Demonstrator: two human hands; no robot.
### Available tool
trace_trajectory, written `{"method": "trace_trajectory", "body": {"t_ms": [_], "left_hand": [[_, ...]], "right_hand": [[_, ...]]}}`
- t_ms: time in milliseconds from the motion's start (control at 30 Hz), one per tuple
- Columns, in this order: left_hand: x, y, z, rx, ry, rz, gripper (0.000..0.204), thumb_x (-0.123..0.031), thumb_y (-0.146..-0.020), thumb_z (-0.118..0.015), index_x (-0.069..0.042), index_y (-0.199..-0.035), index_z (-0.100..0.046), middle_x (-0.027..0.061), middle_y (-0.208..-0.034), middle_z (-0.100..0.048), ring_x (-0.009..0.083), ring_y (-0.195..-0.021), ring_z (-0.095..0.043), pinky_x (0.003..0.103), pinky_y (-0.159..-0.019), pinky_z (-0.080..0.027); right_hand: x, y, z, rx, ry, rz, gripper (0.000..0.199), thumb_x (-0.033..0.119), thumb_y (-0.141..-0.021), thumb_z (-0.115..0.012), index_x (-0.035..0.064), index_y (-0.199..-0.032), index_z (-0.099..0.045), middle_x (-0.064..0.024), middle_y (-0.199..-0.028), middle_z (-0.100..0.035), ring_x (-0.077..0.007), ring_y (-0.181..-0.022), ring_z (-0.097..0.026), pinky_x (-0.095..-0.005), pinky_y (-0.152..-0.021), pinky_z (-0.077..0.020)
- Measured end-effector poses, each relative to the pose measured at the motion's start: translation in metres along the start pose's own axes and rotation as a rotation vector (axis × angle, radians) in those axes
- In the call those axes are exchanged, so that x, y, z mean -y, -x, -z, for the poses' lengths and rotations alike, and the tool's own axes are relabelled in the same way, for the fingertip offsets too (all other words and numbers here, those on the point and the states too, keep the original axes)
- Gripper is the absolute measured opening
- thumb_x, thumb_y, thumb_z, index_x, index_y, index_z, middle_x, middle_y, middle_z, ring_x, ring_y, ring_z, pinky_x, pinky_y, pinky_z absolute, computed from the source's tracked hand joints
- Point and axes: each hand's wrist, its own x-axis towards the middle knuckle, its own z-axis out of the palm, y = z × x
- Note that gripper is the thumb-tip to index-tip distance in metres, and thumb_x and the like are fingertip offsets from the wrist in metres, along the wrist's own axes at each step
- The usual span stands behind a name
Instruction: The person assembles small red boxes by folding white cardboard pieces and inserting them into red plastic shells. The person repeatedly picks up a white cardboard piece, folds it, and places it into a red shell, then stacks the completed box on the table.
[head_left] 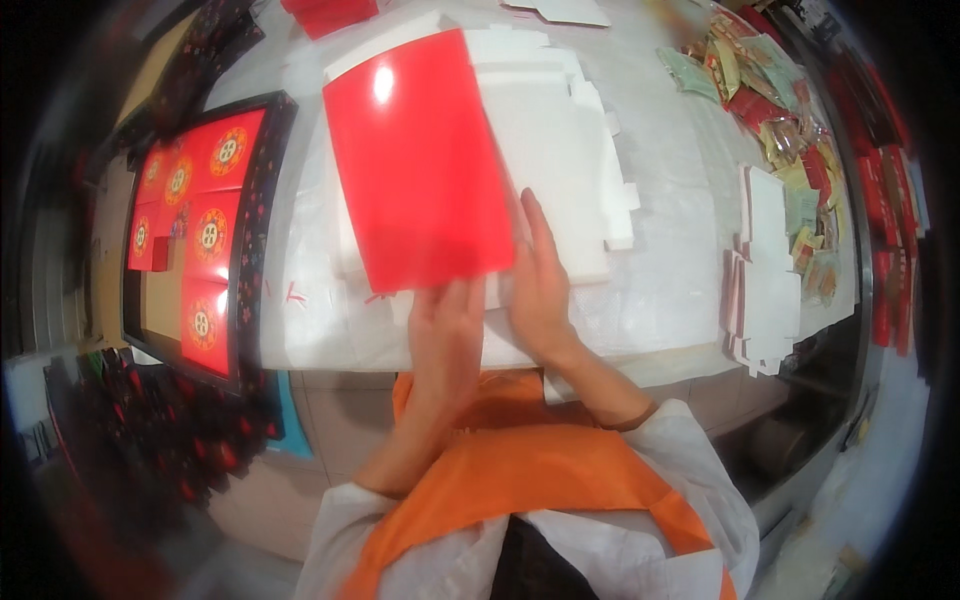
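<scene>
A glossy red rectangular carton piece (420, 170) lies at a slant over white flattened cartons (555, 150) on the table. My left hand (446, 320) grips its near edge, with the fingertips hidden at or beneath the red surface. Beside the lower right corner, my right hand (540, 295) has its fingers stretched out and pointing away from me along the red piece's right edge. That hand lies over the white cartons; whether its inner fingers touch the red edge is hard to tell.
At left stands a dark-rimmed box (250, 235) holding several red patterned packs (212, 232). Small wrapped packets (785, 130) are heaped at far right, with more folded white cartons (765, 270) nearer. A red object (330, 12) sits at the far edge.
</scene>
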Motion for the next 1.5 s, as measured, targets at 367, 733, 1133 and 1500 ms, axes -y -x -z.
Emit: {"method": "trace_trajectory", "body": {"t_ms": [367,733,1133,1500], "left_hand": [[0.008,-0.018,0.0,0.021,-0.167,-0.108,0.049,-0.005,-0.085,-0.054,-0.004,-0.128,-0.03,0.0076,-0.124,-0.04,0.0202,-0.115,-0.039,0.036,-0.101,-0.031],[0.009,-0.019,0.001,-0.024,-0.202,-0.068,0.047,-0.005,-0.085,-0.055,-0.006,-0.127,-0.032,0.0061,-0.124,-0.04,0.0184,-0.115,-0.038,0.034,-0.101,-0.03],[0.015,-0.02,0.003,0.03,-0.237,-0.134,0.047,-0.006,-0.085,-0.054,-0.006,-0.126,-0.032,0.0055,-0.123,-0.04,0.0181,-0.114,-0.038,0.034,-0.099,-0.03],[0.025,-0.013,0.001,0.014,-0.13,-0.1,0.041,-0.007,-0.082,-0.054,-0.002,-0.12,-0.039,0.005,-0.117,-0.044,0.0152,-0.106,-0.042,0.03,-0.091,-0.036]], "right_hand": [[-0.001,-0.006,0.002,0.122,-0.509,-0.271,0.047,0.018,-0.093,-0.037,-0.0041,-0.133,-0.025,-0.0135,-0.126,-0.044,-0.0161,-0.097,-0.051,-0.0259,-0.084,-0.0408],[-0.008,-0.006,-0.002,0.022,-0.452,-0.297,0.041,0.016,-0.094,-0.037,0.0013,-0.132,-0.033,0.001,-0.078,-0.051,-0.0025,-0.055,-0.039,-0.0161,-0.051,-0.0347],[0.003,-0.003,0.001,0.061,-0.57,-0.418,0.043,0.016,-0.095,-0.033,-0.0017,-0.134,-0.026,-0.0078,-0.12,-0.041,-0.0128,-0.105,-0.038,-0.0253,-0.087,-0.0322],[0.002,-0.001,-0.004,0.014,-0.503,-0.321,0.045,0.02,-0.095,-0.028,-0.0025,-0.134,-0.024,-0.0123,-0.13,-0.038,-0.0178,-0.116,-0.04,-0.0281,-0.095,-0.0342]]}}
